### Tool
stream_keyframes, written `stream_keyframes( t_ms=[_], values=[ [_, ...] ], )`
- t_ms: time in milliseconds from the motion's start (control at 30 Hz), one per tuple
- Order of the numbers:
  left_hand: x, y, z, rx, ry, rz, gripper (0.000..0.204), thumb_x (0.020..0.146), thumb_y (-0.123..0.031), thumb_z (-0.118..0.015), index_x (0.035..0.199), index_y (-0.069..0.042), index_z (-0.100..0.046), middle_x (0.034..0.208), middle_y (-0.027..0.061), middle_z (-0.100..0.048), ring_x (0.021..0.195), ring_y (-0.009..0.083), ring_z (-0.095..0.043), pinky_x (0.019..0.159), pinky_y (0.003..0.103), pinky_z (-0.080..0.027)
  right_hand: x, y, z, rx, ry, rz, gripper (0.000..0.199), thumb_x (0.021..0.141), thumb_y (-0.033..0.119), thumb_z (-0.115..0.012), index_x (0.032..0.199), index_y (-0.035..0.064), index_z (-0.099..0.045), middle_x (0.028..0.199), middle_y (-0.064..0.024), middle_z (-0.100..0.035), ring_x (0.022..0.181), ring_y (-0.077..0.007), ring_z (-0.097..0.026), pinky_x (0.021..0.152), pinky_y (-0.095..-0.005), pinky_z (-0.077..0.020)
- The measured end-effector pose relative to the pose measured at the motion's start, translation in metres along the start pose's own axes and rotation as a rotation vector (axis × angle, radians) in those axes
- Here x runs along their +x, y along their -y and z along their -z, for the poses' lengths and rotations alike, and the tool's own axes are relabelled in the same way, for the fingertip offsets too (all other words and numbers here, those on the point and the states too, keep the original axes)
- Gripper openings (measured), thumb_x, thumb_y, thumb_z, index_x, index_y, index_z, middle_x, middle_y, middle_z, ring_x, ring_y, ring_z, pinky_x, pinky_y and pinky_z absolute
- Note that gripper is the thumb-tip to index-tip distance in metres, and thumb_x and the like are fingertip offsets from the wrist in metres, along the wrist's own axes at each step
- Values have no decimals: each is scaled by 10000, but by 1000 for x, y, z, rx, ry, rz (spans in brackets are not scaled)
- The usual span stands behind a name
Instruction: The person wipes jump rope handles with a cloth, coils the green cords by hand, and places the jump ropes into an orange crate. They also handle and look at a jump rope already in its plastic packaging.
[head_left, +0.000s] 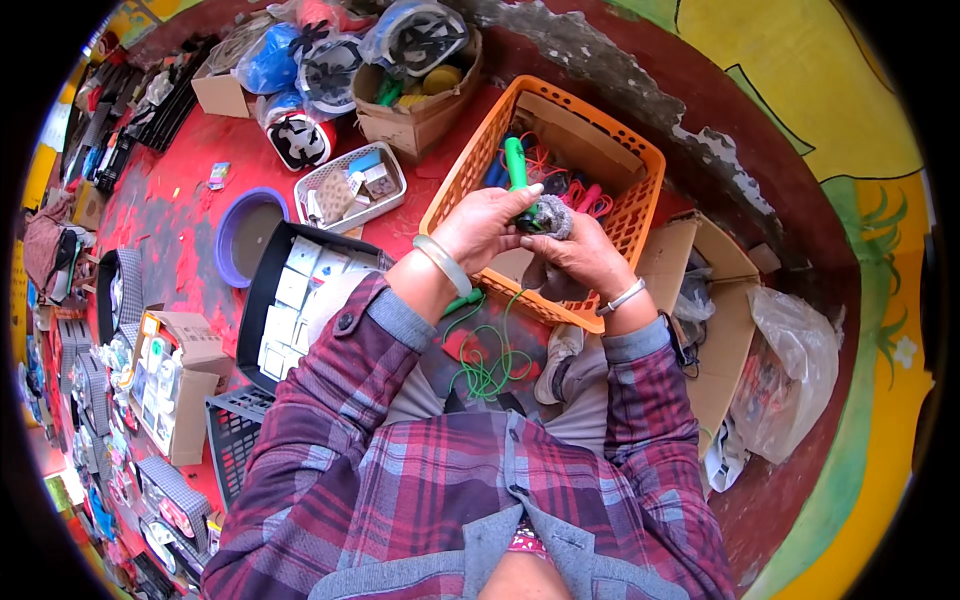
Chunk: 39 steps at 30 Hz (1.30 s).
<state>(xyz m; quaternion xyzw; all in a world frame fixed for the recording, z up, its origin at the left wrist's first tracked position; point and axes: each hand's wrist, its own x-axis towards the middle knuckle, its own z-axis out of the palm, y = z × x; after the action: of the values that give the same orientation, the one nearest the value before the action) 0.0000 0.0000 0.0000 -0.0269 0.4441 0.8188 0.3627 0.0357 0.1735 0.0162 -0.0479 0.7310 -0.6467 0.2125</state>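
Above the near end of an orange basket [642,212], my two hands meet around a jump rope's green handle [516,163]. My left hand [478,228] grips its lower, dark end, fingers closed, with the green part pointing away from me. Fingers of my right hand [585,256] are closed on a fuzzy grey cloth [554,214], pressed against that same end. Below the hands, a thin green cord [488,362] lies in loose loops between my legs. A second green handle [463,302] shows beside my left wrist. My palms hide part of the cloth and handle.
Inside the basket are red, pink and blue jump ropes [592,200]. To its right stand an opened cardboard box [722,350] and a clear plastic bag [795,350]. Leftward are a purple basin [230,262], a white tray [384,214] and a black box of white packets [262,300].
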Motion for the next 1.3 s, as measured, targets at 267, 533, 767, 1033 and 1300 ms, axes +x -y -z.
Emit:
stream_keyframes(
  t_ms=[267,533,767,1033,1300],
  values=[
    [-1,-1,-8,181,-202,-100,269,854,-276,-637,991,-53,-573,867,20,-604,741,80,-571,630,212,-487,-16,4,15,260,187,-57,364,810,150,-647,1128,11,-535,945,-47,-638,820,-113,-594,726,-258,-482],
    [-6,1,-12,259,-43,-190,442,789,-155,-697,1140,-12,-469,990,52,-571,857,136,-577,791,261,-464,-6,-5,17,-1,105,41,248,862,144,-603,1079,25,-588,962,3,-608,873,-90,-545,778,-256,-457],
    [0,10,-19,-183,-62,-312,359,824,-55,-624,1134,7,-452,951,60,-574,842,132,-571,758,266,-476,6,-1,-4,-328,-219,148,320,825,333,-585,928,36,-642,739,-75,-647,671,-142,-602,637,-297,-475],
    [3,3,-18,-77,-207,-495,329,865,-7,-538,1169,7,-413,973,68,-548,860,171,-613,641,238,-483,12,-10,-6,-211,-121,94,248,848,259,-576,916,32,-647,751,-53,-640,672,-131,-582,645,-287,-471],
    [0,-14,-6,-171,-110,-377,207,894,-23,-511,1091,23,-466,928,111,-543,914,266,-617,804,381,-548,3,2,-4,7,25,7,195,870,188,-562,869,3,-624,769,16,-597,681,-77,-529,624,-242,-445]
  ],
)
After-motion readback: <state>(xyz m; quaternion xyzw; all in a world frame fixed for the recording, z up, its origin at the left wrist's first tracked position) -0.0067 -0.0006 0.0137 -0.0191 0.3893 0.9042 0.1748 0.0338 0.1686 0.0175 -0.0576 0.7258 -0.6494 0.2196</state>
